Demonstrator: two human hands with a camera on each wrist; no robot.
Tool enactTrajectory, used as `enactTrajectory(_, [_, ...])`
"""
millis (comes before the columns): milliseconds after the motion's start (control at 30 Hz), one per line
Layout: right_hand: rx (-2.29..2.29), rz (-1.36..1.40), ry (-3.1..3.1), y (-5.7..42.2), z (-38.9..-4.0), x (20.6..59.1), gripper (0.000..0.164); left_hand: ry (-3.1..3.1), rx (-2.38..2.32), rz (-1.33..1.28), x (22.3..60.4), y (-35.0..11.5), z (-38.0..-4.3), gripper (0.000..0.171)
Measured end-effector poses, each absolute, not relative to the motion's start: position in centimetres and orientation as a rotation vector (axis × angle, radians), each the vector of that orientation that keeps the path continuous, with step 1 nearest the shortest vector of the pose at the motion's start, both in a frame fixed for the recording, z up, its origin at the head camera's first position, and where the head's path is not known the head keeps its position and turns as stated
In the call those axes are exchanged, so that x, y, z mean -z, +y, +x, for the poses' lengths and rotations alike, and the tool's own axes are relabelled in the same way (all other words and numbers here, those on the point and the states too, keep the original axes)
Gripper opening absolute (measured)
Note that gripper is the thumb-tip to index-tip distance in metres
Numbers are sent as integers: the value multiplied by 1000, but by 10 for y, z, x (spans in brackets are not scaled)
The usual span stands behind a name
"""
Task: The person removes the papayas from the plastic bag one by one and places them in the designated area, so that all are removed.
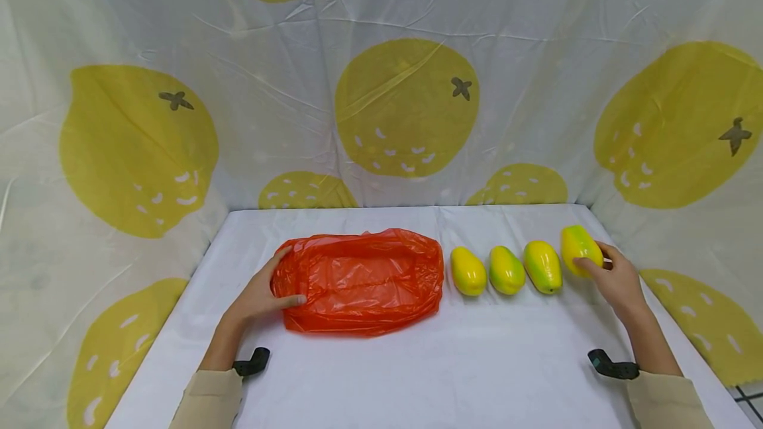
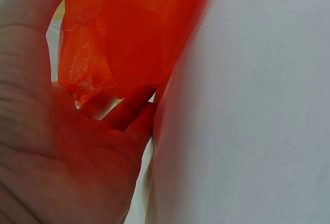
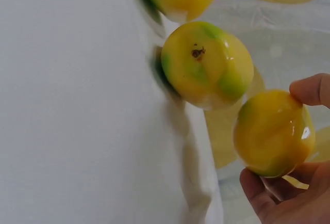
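Note:
A crinkled red plastic bag [image 1: 363, 277] lies on the white table, its opening spread toward the back. My left hand [image 1: 262, 286] holds the bag's left end, thumb on the front side and fingers at the back; the left wrist view shows the palm [image 2: 87, 152] close against the film. Over at the right, my right hand [image 1: 616, 277] grips a glossy yellow-green papaya [image 1: 578, 247] between thumb and fingers. In the right wrist view this held papaya [image 3: 273, 133] appears raised off the tabletop. Three similar papayas stand in a row between bag and right hand: left [image 1: 468, 271], middle [image 1: 507, 270] and right [image 1: 543, 267].
A pale curtain [image 1: 268, 98] printed with big yellow lemons hangs behind the table and along both sides. The white tablecloth [image 1: 429, 376] stretches in front of the bag and fruit. Each wrist carries a black strap-on device [image 1: 253, 362].

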State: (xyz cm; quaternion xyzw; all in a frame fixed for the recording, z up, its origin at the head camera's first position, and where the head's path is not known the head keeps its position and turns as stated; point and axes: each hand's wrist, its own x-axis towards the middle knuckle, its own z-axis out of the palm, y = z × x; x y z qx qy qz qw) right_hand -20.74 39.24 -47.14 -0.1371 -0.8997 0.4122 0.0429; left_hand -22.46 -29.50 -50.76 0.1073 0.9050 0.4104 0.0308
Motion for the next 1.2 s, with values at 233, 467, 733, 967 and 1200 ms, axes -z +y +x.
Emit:
enactTrajectory(233, [-1270,-443,-2782,399,-208,483,86,2802,-1268,353,509,-296,-226,113])
enactTrajectory(467, [-1265,-476,-2819,402,-208,489,87,2798,-1275,362,509,-296,-226,113])
enactTrajectory(733, [-1223,-483,-2868,400,-206,494,87,2797,-1269,346,508,-295,-225,113])
enactTrajectory(967, [-1166,-432,-2902,399,-206,494,87,2803,-1274,361,508,-295,-226,113])
enactTrajectory(1200, [-1124,-361,-2949,401,-205,494,89,2823,-1239,317,507,-295,-226,112])
